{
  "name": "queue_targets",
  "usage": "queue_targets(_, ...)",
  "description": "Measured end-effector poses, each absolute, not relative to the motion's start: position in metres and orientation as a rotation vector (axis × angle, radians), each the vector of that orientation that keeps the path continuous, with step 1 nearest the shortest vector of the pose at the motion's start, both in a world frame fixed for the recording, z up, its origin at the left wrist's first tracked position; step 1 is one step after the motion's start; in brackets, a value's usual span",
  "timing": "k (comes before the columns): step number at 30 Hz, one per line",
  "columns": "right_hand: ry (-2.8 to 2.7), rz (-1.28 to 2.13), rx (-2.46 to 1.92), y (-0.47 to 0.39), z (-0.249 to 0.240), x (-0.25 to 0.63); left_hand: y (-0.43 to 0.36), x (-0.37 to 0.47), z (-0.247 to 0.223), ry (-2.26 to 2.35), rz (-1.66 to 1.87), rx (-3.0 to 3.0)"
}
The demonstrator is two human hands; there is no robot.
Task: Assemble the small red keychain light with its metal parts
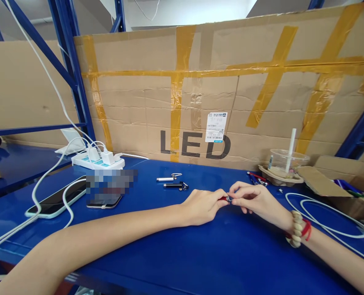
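Note:
My left hand [202, 206] grips a small red flashlight [224, 198], mostly hidden inside the fingers. A dark, shiny end of it points to the right. Thumb and fingertips of my right hand [250, 197] pinch at that end; what exactly lies between them is too small to make out. Both hands are just above the blue tabletop [200, 254]. Behind my left hand lie a silver mini flashlight [165, 179] and a black mini flashlight [172, 186], each with a small clip at its right end.
A white power strip [98, 162] with chargers and cables stands at the back left. Near it lie two phones [62, 198] [104, 201]. Several red and blue pieces [257, 178], a cup [288, 159] with a straw, and a coiled white cable [326, 229] are on the right. Cardboard [139, 102] walls the back.

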State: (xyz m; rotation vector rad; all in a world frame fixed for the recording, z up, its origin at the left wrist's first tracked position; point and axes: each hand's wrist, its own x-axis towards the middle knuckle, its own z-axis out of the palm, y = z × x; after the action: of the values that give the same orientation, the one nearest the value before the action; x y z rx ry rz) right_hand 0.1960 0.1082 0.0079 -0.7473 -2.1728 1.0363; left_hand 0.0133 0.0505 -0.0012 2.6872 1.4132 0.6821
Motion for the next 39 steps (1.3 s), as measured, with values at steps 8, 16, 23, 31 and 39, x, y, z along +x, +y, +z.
queue_targets(8,-2.151,1.012,-0.759,0.107,0.000,0.192,0.053,0.012,-0.006,1.458,0.695,2.690)
queue_targets(16,-2.137,0.850,-0.830,0.103,-0.004,0.188,0.056,0.012,-0.010,1.550,0.807,2.640)
queue_targets(23,-2.139,0.935,-0.935,0.106,-0.006,0.187,0.054,0.013,-0.009,1.588,0.766,2.625)
queue_targets(31,-2.128,1.029,-1.079,0.106,-0.001,0.185,0.052,0.014,-0.006,1.620,0.695,2.618)
queue_targets(39,-2.142,1.136,-1.020,0.111,-0.003,0.190,0.053,0.016,-0.005,1.646,0.599,2.657)
